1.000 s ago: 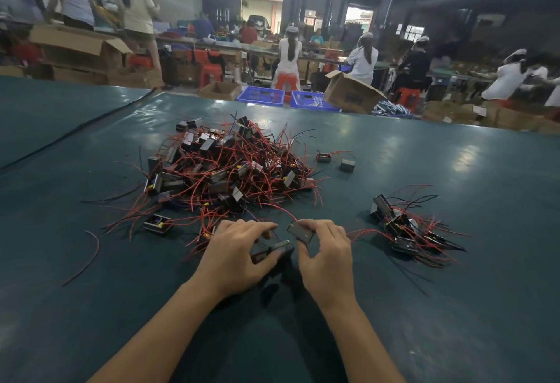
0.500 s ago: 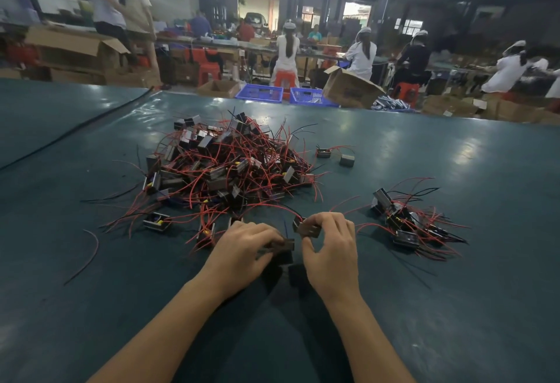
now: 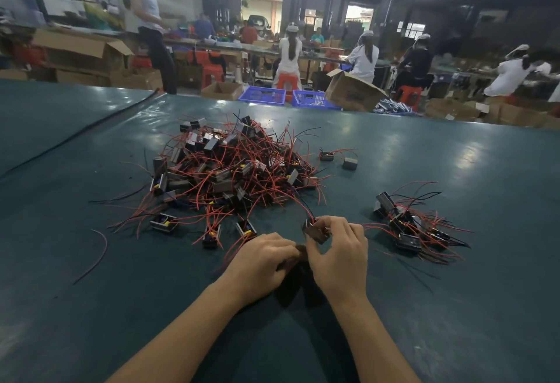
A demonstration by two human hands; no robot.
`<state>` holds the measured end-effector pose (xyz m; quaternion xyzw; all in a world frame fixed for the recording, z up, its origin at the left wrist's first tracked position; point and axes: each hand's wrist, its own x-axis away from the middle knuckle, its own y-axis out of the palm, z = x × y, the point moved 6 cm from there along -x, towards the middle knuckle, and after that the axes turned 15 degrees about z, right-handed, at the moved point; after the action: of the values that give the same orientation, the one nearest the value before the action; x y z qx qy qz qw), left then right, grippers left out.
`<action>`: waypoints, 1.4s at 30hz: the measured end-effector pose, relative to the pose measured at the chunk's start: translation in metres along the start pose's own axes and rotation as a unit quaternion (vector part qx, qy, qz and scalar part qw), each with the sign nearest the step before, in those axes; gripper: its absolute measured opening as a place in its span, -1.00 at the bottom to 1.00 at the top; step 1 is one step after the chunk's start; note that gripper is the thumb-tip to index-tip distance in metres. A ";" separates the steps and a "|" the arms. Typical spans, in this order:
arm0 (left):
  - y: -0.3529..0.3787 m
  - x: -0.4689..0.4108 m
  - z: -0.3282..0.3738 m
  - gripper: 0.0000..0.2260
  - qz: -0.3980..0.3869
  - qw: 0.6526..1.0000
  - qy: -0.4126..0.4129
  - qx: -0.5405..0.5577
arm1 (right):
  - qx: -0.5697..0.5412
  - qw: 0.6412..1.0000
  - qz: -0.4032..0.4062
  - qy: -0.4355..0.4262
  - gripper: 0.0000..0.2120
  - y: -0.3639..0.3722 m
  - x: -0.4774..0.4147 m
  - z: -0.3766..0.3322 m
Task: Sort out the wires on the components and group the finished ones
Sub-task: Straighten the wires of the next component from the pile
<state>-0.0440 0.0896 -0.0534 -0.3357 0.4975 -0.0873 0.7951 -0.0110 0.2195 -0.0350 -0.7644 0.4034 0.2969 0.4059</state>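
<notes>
grip matters most at this step. the right hand (image 3: 339,255) pinches a component (image 3: 315,232) between thumb and fingertips, raised just ahead of its own knuckles. the left hand (image 3: 260,261) is curled beside it, fingertips nearly touching the right thumb, and seems to clasp a dark part (image 3: 298,250) that its fingers mostly hide.

the leads (image 3: 298,205) from the pinched component, red with a black one beside, run up and away from the right fingertips into the pile (image 3: 236,170) that lies ahead of the left hand. they look caught there, so my reading is that the job now is to free and straighten them.

to do it well, i would keep the pinch on the body of the component, not on the leads, and draw it back toward the wrists slowly. a sharp tug could drag other pieces out of the pile or strain the joint where the leads enter. the left hand could steady the pile side or run along the leads to comb them clear.

once clean, the component belongs in the finished group (image 3: 415,228), near the right hand's outer side. laying its leads the same way as those already there would stop fresh tangles.

two strays (image 3: 212,237) sit on the table (image 3: 91,307) just ahead of the left fingers, easy next picks.
</notes>
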 end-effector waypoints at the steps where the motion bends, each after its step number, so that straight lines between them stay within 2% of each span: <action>1: 0.000 0.001 0.002 -0.85 -0.001 1.000 0.004 0.004 | 0.002 1.000 0.002 0.003 -0.76 0.000 0.000 0.000; 4: -0.001 0.002 0.003 -0.84 0.012 1.000 -0.010 0.026 | 0.004 1.000 0.006 0.007 -0.75 0.000 0.000 0.000; 6: -0.005 0.001 -0.003 -0.82 0.044 0.993 -0.079 0.075 | -0.006 1.000 0.005 0.009 -0.75 0.000 0.001 0.000; 8: -0.012 0.003 -0.013 -0.80 0.095 0.970 -0.177 0.138 | -0.018 1.000 0.009 0.007 -0.75 -0.001 0.001 -0.001; 11: -0.017 0.009 -0.025 -0.77 0.156 0.915 -0.304 0.214 | -0.020 0.999 0.026 -0.019 -0.76 -0.005 0.002 -0.006; 13: -0.017 0.011 -0.027 -0.77 0.164 0.890 -0.351 0.239 | -0.033 0.998 0.016 -0.046 -0.76 -0.004 0.005 -0.015; 14: -0.016 0.010 -0.027 -0.76 0.154 0.891 -0.356 0.238 | -0.040 0.998 0.004 -0.058 -0.76 -0.002 0.006 -0.019; 18: -0.013 0.009 -0.025 -0.70 0.128 0.915 -0.334 0.185 | -0.050 0.997 -0.026 -0.045 -0.75 0.005 0.009 -0.018; 20: -0.014 0.010 -0.025 -0.63 0.123 0.938 -0.301 0.119 | -0.081 0.996 -0.043 0.012 -0.64 0.006 0.009 -0.010; 23: -0.003 0.013 -0.027 -0.45 0.037 0.967 -0.249 0.033 | -0.086 0.993 -0.050 0.068 -0.43 0.007 0.008 0.001; 25: 0.007 0.016 -0.028 -0.41 -0.027 0.974 -0.225 0.001 | -0.059 0.995 -0.061 0.060 -0.48 0.009 0.007 0.003; 27: 0.010 0.016 -0.025 -0.44 -0.053 0.979 -0.188 -0.051 | -0.033 0.995 -0.071 0.055 -0.58 0.010 0.007 0.004; 32: -0.009 0.008 -0.016 -0.74 0.035 0.985 -0.138 -0.101 | -0.047 0.994 -0.063 0.074 -0.71 0.008 0.004 0.008; 37: -0.029 0.002 -0.012 -0.74 0.126 0.973 -0.116 -0.155 | -0.033 0.994 -0.036 0.100 -0.72 0.002 0.000 0.018; 42: -0.035 0.002 -0.017 -0.88 0.112 0.962 -0.131 -0.212 | -0.015 0.994 -0.046 0.098 -0.69 0.004 0.002 0.020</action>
<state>-0.0508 0.0541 -0.0379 -0.4469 0.4310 0.1548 0.7685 -0.0161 0.2341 -0.0479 -0.8133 0.4013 0.2078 0.3664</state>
